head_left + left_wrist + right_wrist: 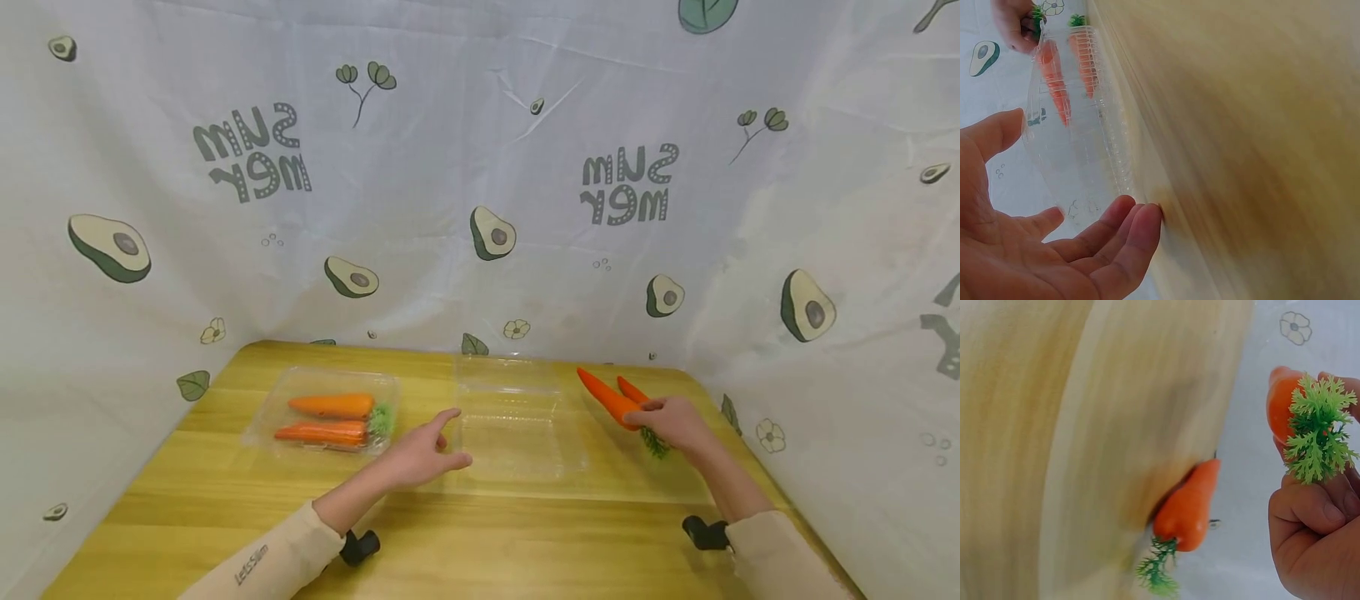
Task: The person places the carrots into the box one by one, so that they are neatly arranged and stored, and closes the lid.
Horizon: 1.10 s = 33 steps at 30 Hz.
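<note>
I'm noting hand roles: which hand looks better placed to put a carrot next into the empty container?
Probably the right hand: it grips a carrot beside that clear container, while the left hand holds nothing.

The carrots (606, 398) are orange (green-topped), the white cloth (427, 167) avocado-patterned.

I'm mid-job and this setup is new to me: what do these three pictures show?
No machine here: a person works bare-handed. The wide picture is taken from the head; the other two, from the left and right wrists. On the wooden table, a clear plastic box on the left holds two carrots. An open clear plastic clamshell lies in the middle, near the left hand, which holds nothing. The right hand holds another carrot by its leafy end; a fourth carrot lies on the table.
</note>
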Motion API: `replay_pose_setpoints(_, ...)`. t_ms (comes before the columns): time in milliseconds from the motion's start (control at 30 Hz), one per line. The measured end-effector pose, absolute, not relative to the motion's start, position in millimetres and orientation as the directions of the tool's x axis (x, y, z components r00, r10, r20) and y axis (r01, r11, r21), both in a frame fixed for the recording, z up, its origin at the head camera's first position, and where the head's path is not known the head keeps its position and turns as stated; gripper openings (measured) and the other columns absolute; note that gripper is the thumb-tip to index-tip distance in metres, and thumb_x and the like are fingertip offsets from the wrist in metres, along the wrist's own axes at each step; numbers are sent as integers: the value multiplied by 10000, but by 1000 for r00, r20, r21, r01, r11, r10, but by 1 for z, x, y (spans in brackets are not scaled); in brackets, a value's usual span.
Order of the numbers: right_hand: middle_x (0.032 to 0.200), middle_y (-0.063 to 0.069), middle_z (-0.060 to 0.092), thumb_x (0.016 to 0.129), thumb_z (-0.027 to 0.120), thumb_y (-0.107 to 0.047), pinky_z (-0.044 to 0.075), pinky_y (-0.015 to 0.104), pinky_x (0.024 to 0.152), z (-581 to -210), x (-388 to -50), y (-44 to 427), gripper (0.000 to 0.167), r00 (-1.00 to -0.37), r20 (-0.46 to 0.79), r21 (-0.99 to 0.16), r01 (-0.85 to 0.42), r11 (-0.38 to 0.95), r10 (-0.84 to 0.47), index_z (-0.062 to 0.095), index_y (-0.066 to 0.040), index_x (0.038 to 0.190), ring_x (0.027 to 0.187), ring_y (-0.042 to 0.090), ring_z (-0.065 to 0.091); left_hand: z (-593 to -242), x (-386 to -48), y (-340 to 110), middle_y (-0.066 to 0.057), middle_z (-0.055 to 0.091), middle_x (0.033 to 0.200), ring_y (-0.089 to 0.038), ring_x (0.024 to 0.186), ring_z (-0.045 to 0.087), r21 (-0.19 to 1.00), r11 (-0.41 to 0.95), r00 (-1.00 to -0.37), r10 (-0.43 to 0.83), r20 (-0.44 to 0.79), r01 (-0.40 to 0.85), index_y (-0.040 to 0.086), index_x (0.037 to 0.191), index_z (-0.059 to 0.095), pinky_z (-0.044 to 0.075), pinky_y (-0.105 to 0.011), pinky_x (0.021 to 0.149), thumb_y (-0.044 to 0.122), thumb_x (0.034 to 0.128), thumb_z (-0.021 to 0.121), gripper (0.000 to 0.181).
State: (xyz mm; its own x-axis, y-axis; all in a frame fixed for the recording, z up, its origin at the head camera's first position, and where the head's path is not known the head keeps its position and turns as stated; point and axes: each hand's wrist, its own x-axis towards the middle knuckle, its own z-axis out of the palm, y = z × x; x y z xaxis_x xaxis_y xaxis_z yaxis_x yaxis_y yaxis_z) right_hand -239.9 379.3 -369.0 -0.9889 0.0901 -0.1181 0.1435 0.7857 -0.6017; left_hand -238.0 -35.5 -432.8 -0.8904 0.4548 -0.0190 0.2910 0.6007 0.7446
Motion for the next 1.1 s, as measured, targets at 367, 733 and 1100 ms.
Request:
replay_pose_setpoints(367,1389,378,492,910,725,-392,486,540,944,-356,-243,372,707,-997,-68,-582,78,810,48,554,156,1322,1169,462,534,-432,-240,-34,-141,624,1151,-253,967,615,740,607,-892,452,-21,291,160,1587,304,510,-446,765,471,915,706,843)
replay_pose_setpoints(733,1469,321,457,896,730,-444,459,554,986,-342,-244,355,748,-995,-104,-587,59,807,-2,544,96,1380,1263,459,487,-430,-239,-34,-150,631,1159,-264,984,624,735,612,-894,448,-21,290,150,1588,302,514,-454,769,465,921,700,838)
replay_pose_setpoints(1100,1411,310,528,875,755,-433,460,558,985,-331,-250,340,743,-991,-113,-557,6,831,-69,558,77,1378,1216,435,542,-433,-239,-33,-147,634,1180,-275,1023,629,735,616,-897,441,-24,283,163,1586,308,517,-472,796,478,916,699,837)
